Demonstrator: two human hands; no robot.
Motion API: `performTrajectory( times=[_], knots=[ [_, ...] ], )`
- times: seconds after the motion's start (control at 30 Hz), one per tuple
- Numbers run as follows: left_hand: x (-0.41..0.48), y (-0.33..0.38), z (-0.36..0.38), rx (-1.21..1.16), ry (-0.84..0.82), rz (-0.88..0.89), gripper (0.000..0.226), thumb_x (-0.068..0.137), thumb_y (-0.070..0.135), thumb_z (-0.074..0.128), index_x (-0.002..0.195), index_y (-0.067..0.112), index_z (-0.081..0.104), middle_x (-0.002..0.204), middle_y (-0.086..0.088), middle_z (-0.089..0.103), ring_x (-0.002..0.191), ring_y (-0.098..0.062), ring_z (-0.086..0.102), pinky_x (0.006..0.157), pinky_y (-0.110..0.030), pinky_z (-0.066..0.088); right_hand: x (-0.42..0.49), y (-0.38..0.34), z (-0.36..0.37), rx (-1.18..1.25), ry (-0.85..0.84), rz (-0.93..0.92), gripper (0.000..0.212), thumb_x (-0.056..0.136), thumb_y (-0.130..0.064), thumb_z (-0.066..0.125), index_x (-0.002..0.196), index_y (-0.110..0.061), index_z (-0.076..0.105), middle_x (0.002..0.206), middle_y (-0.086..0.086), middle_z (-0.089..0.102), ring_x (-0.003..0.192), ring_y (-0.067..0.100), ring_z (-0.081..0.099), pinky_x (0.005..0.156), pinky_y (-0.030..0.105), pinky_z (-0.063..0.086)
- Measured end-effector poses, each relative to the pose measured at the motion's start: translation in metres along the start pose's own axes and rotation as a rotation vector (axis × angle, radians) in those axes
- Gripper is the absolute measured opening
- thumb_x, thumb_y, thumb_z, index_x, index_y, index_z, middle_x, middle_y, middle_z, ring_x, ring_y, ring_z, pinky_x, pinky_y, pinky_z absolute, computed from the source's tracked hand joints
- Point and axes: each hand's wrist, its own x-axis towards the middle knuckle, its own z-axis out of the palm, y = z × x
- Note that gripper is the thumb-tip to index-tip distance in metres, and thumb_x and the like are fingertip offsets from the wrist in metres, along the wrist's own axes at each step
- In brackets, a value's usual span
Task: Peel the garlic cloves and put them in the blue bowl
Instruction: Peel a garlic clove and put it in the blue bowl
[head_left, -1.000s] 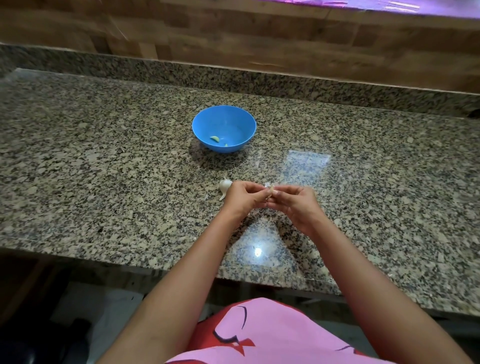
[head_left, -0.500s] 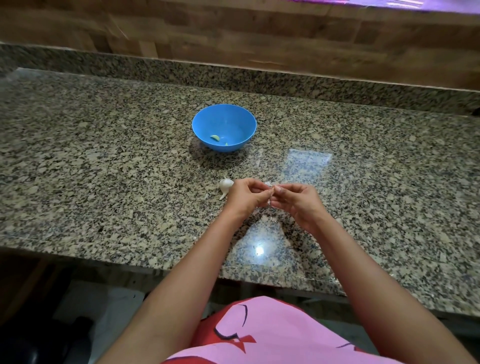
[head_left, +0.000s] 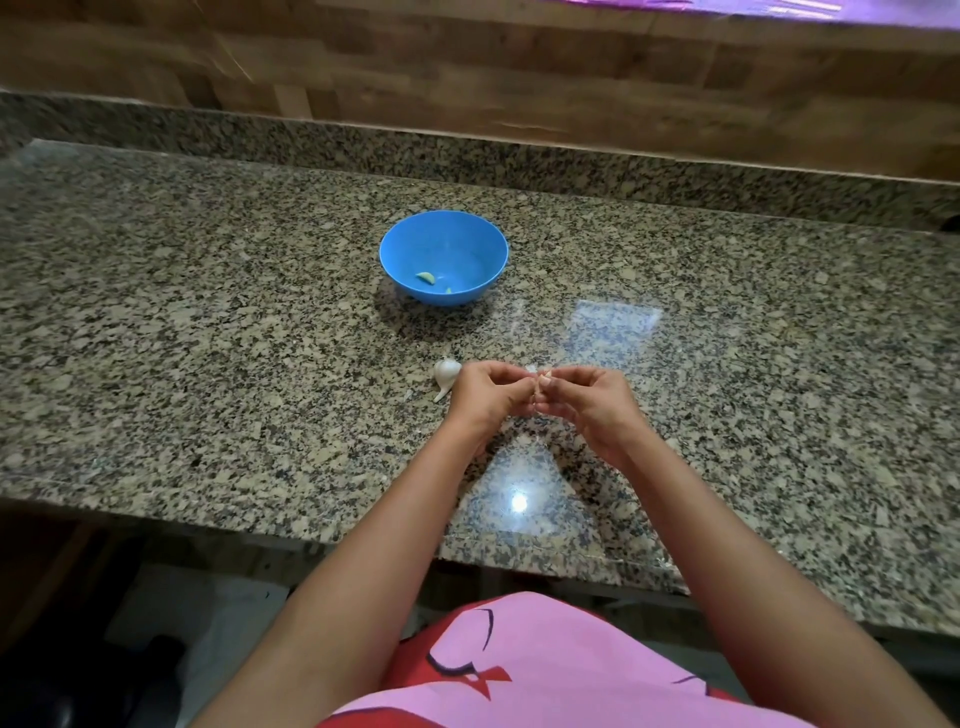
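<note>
While our forearms converge over the worktop (head_left: 208, 322), our left hand (head_left: 488, 397) and right hand (head_left: 592, 402) meet fingertip to fingertip, both curled, pinching one garlic clove (head_left: 543, 375).

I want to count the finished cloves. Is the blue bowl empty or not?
Not empty. The bowl stands upright and holds one peeled clove plus a smaller pale bit near it.
</note>
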Motion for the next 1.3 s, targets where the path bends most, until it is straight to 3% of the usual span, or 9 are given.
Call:
performTrajectory(
  times=[0.17, 0.27, 0.37, 0.6, 0.77, 1.03, 1.17, 1.3],
  knots=[
    [0.002, -0.001, 0.002, 0.029, 0.024, 0.009, 0.013, 0.084, -0.002, 0.064, 0.096, -0.008, 0.061, 0.082, -0.012, 0.065, 0.070, -0.020, 0.065, 0.063, -0.026, 0.059, 0.000, 0.000, 0.001, 0.065, -0.007, 0.017, 0.006, 0.084, 0.011, 0.055, 0.086, 0.008, 0.060, 0.069, 0.013, 0.068, 0.058, 0.018, 0.067, 0.055, 0.022, 0.055],
    [0.003, -0.004, 0.001, 0.015, 0.001, 0.008, 0.004, 0.085, 0.000, 0.063, 0.089, 0.000, 0.063, 0.086, -0.013, 0.067, 0.077, -0.025, 0.067, 0.072, -0.031, 0.059, 0.001, -0.001, -0.002, 0.079, -0.040, 0.042, 0.009, 0.084, 0.011, 0.053, 0.087, 0.008, 0.061, 0.072, 0.014, 0.069, 0.062, 0.020, 0.068, 0.058, 0.023, 0.056],
    [0.002, -0.003, -0.001, 0.080, -0.057, 0.020, 0.013, 0.080, 0.004, 0.070, 0.092, 0.001, 0.065, 0.091, -0.014, 0.069, 0.086, -0.027, 0.069, 0.079, -0.036, 0.058, 0.001, -0.002, -0.004, 0.081, -0.050, 0.058, 0.010, 0.083, 0.012, 0.053, 0.085, 0.006, 0.062, 0.072, 0.012, 0.069, 0.063, 0.018, 0.068, 0.058, 0.021, 0.056],
    [0.003, 0.004, 0.000, 0.138, -0.039, 0.037, 0.018, 0.079, 0.000, 0.070, 0.093, -0.008, 0.062, 0.084, -0.015, 0.066, 0.077, -0.026, 0.066, 0.073, -0.033, 0.059, 0.001, -0.003, -0.003, 0.083, -0.042, 0.072, 0.011, 0.080, 0.012, 0.057, 0.086, 0.005, 0.062, 0.077, 0.013, 0.070, 0.068, 0.019, 0.069, 0.060, 0.021, 0.056],
    [0.003, 0.007, -0.002, 0.265, -0.069, 0.097, 0.008, 0.081, 0.003, 0.070, 0.080, 0.005, 0.062, 0.078, -0.012, 0.066, 0.078, -0.031, 0.067, 0.077, -0.042, 0.058, 0.001, -0.004, -0.002, 0.072, -0.022, 0.076, 0.012, 0.079, 0.014, 0.057, 0.087, 0.005, 0.060, 0.075, 0.013, 0.069, 0.064, 0.019, 0.069, 0.057, 0.021, 0.055],
    [0.004, 0.004, -0.004, 0.282, -0.077, 0.108, 0.009, 0.086, 0.004, 0.063, 0.078, 0.008, 0.061, 0.075, -0.008, 0.065, 0.068, -0.024, 0.063, 0.069, -0.032, 0.056, 0.002, -0.004, -0.002, 0.031, -0.003, 0.098, 0.022, 0.077, 0.010, 0.061, 0.098, 0.005, 0.055, 0.075, 0.014, 0.069, 0.066, 0.020, 0.068, 0.058, 0.023, 0.055],
    [0.003, 0.002, 0.000, 0.137, -0.043, 0.045, 0.014, 0.090, 0.002, 0.058, 0.077, 0.007, 0.059, 0.073, -0.007, 0.062, 0.063, -0.016, 0.060, 0.060, -0.021, 0.054, 0.003, -0.003, -0.003, 0.038, -0.006, 0.091, 0.019, 0.078, 0.011, 0.059, 0.096, 0.005, 0.056, 0.074, 0.013, 0.069, 0.068, 0.021, 0.068, 0.062, 0.025, 0.057],
    [0.003, -0.002, 0.000, 0.038, -0.006, -0.001, 0.009, 0.090, 0.000, 0.057, 0.082, 0.005, 0.058, 0.079, -0.009, 0.062, 0.066, -0.015, 0.062, 0.064, -0.022, 0.056, 0.004, -0.001, -0.007, 0.016, -0.001, 0.100, 0.015, 0.080, 0.012, 0.058, 0.094, 0.005, 0.059, 0.081, 0.013, 0.066, 0.071, 0.020, 0.066, 0.065, 0.025, 0.057]
  ],
)
